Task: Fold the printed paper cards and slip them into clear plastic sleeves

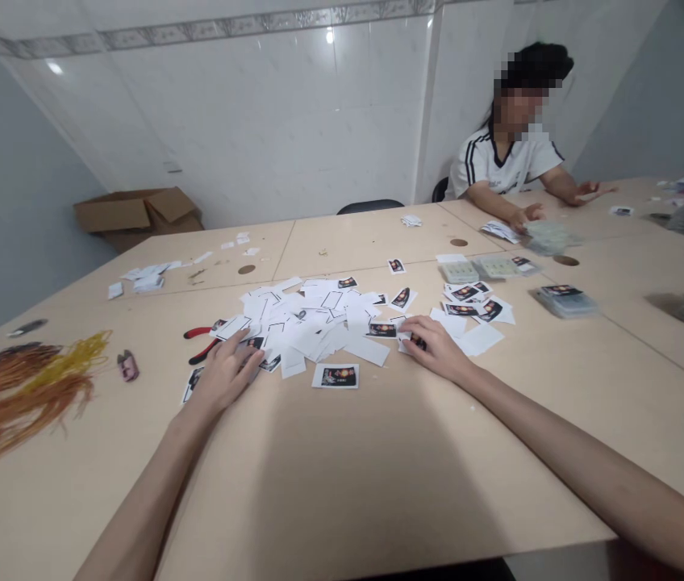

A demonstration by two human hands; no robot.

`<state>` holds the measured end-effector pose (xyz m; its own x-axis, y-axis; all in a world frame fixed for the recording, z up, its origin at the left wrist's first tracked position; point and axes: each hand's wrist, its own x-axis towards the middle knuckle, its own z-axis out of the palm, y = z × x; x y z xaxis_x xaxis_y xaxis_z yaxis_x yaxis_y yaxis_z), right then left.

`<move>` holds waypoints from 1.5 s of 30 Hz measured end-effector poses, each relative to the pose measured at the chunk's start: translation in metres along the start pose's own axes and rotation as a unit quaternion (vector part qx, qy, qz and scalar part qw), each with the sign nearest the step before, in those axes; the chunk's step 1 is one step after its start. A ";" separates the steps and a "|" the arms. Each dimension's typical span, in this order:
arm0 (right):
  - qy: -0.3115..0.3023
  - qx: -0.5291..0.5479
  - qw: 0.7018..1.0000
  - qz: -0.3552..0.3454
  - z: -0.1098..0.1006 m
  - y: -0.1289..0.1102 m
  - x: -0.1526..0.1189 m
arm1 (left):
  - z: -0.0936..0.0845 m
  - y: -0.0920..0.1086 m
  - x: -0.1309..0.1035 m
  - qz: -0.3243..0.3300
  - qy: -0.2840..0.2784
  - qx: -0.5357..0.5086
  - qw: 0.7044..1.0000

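A loose heap of white cards (323, 323) lies on the table in front of me, some blank side up and others showing a dark printed picture. My left hand (227, 375) rests at the heap's left edge, its fingers apart and touching cards there. Red-handled pliers (200, 332) stick out beyond its fingertips, partly covered by cards. On the right edge of the heap lies my right hand (435, 347), fingers stretched over a dark-printed card that they partly hide. Between the hands, nearer to me, one printed card (335, 376) lies by itself, picture side up.
Orange and yellow cords (33, 387) lie at left, near a small pink object (127, 365). Further right are more printed cards (469, 303), clear plastic packs (460, 270) and another stack (565, 301). A co-worker (511, 161) sits across the table. A cardboard box (136, 214) stands behind.
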<state>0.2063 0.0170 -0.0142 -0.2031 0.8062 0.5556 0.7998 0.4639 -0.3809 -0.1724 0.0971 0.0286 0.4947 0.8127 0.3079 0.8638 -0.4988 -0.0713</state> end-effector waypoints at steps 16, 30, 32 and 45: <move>0.195 -0.114 0.970 0.088 -0.041 0.032 0.001 | -0.007 0.020 0.000 0.040 0.121 0.007 0.992; -0.054 -0.262 0.957 0.109 -0.067 0.100 -0.016 | -0.004 0.019 0.001 0.075 0.146 -0.022 0.986; -0.068 -0.266 0.956 0.101 -0.065 0.100 -0.016 | -0.004 0.018 0.001 0.075 0.145 -0.020 0.986; -0.034 -0.291 0.953 0.076 -0.062 0.103 -0.011 | -0.004 0.014 0.000 0.084 0.152 -0.028 0.984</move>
<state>0.3260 0.0327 -0.0139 -0.0804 0.8792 0.4696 0.9967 0.0737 0.0327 -0.1603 0.0888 0.0319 0.5718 0.5935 0.5665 0.7612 -0.6413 -0.0965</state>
